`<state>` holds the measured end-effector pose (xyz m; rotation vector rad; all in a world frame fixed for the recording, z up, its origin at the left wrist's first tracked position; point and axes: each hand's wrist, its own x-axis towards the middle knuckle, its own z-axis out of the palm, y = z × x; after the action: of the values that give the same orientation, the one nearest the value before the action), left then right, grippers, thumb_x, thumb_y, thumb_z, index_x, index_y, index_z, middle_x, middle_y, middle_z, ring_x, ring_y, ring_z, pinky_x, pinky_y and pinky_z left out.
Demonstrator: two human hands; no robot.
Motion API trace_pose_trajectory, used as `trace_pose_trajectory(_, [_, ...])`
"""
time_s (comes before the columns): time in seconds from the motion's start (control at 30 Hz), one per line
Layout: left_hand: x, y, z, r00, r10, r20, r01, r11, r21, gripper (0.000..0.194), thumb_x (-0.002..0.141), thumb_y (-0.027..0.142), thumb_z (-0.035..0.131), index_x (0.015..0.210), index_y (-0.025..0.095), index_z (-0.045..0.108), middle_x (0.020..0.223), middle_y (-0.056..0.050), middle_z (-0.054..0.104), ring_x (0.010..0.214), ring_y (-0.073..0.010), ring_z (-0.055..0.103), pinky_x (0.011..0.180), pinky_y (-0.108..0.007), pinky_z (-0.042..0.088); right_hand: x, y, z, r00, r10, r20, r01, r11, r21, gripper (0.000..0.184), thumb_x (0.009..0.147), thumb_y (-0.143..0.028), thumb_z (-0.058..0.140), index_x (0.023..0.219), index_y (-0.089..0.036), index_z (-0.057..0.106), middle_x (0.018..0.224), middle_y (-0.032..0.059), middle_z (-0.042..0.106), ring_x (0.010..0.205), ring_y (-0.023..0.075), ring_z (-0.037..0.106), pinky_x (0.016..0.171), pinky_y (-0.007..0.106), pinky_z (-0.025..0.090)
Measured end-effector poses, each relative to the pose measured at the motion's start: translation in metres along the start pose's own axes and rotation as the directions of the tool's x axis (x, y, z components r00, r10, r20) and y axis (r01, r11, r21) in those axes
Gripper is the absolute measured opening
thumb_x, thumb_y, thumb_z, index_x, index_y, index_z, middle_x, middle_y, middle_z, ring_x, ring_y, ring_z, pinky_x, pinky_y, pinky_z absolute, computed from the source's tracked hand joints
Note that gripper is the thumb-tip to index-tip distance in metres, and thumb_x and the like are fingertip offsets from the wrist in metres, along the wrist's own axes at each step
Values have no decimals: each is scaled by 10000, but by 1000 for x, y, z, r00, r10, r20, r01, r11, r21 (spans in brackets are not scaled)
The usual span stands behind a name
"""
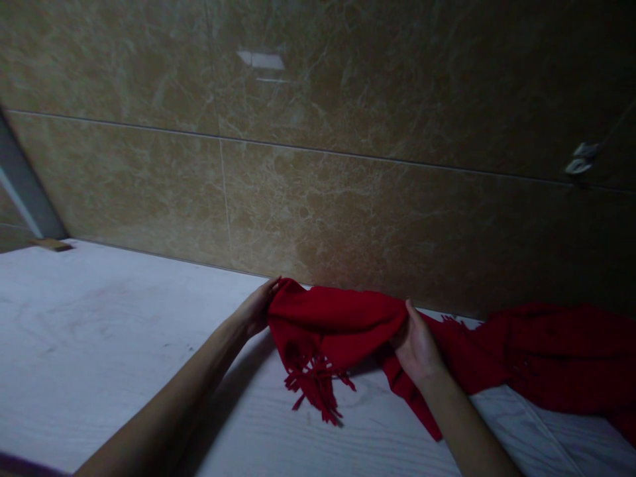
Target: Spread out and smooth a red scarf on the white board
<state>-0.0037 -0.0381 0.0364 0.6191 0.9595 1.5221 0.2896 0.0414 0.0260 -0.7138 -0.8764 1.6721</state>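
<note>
A red fringed scarf (342,315) spans the space between my two hands, just above the pale wood-grain surface. My left hand (258,308) grips its left end, with the fingertips partly behind the cloth. On the other side my right hand (417,341) holds the cloth, thumb on top and fingers hidden underneath. Tassels hang down from the left part of the scarf. Past my right hand, more red cloth stretches in loose folds toward the right edge of the view.
A brown marbled tile wall (298,199) rises behind the pale surface (124,331). At the far left stands a grey post (30,179) with a small wooden piece (52,244) at its foot. A small light-coloured fitting (581,159) with a cord is on the wall at right.
</note>
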Motion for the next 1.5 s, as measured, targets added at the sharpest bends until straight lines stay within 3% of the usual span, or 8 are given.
trace_pose_trajectory(0.23, [-5, -15, -6, 986, 2, 168, -128, 656, 744, 558, 678, 543, 826, 1042, 135, 711, 965, -91, 762, 874, -252, 691, 755, -328, 544, -2, 21, -4, 986, -136, 96, 165, 875, -456, 1032, 709, -555, 826, 1562, -305, 301, 1599, 87, 397, 1437, 282, 425, 1154, 448, 404])
trace_pose_trajectory(0.43, [-9, -15, -17, 907, -96, 411, -321, 476, 819, 1006, 534, 322, 926, 1441, 208, 506, 1500, -154, 533, 1341, -326, 517, 1142, -436, 400, 3, 39, -13, 971, -101, 216, 227, 663, -713, 1144, 672, -584, 816, 1587, -199, 246, 1649, 139, 270, 1502, 302, 299, 1251, 464, 195])
trace_pose_trajectory(0.6, [-8, -3, -21, 934, -81, 347, -293, 376, 879, 538, 729, 328, 721, 1241, 177, 662, 1173, -95, 743, 1026, -264, 672, 825, -320, 543, -13, 10, 0, 964, 166, 208, -9, 802, -597, 819, 737, -586, 799, 1426, -236, 526, 1483, 91, 553, 1411, 279, 463, 1220, 443, 309])
trace_pose_trajectory(0.77, [-5, 6, -23, 968, 114, 225, -238, 115, 964, 220, 704, 254, 637, 882, 165, 729, 752, -26, 724, 704, -186, 615, 615, -250, 425, -35, -11, 7, 836, 518, 183, -365, 772, -520, 647, 748, -476, 847, 1276, -163, 640, 1200, 131, 739, 1131, 273, 697, 1064, 417, 514])
trace_pose_trajectory(0.97, [-2, 9, -17, 932, 343, 117, -291, 516, 805, 165, 625, 173, 644, 760, 174, 739, 729, -38, 728, 720, -202, 635, 682, -268, 473, -36, -14, -3, 913, 340, 227, -272, 920, -283, 430, 711, -351, 869, 1086, -215, 709, 1041, 75, 786, 1090, 304, 714, 947, 449, 594])
trace_pose_trajectory(1.13, [-9, 13, -2, 965, 261, 19, -256, 926, 279, 130, 682, 174, 711, 803, 127, 699, 745, -58, 723, 699, -179, 672, 710, -281, 560, -23, -16, -11, 972, 140, 187, -123, 988, -98, 477, 675, -365, 866, 1101, -231, 696, 1064, 76, 779, 1131, 338, 689, 934, 502, 593])
trace_pose_trajectory(1.27, [-10, 18, -1, 981, 168, -99, -165, 986, 39, 23, 761, 119, 659, 783, 118, 655, 620, -15, 657, 477, -88, 565, 431, -150, 453, -16, -17, -10, 996, 20, 82, -17, 999, -29, 353, 655, -290, 860, 954, -252, 676, 828, 9, 778, 761, 252, 752, 649, 377, 640])
trace_pose_trajectory(1.5, [-12, 23, -1, 994, 51, -100, -50, 999, 19, 168, 847, 224, 660, 718, 122, 626, 493, 23, 562, 326, -49, 398, 269, -145, 218, -20, -17, 0, 998, 25, -58, -27, 999, -26, 482, 487, -190, 913, 669, -229, 468, 390, -157, 391, 280, 19, 296, 265, 105, 242])
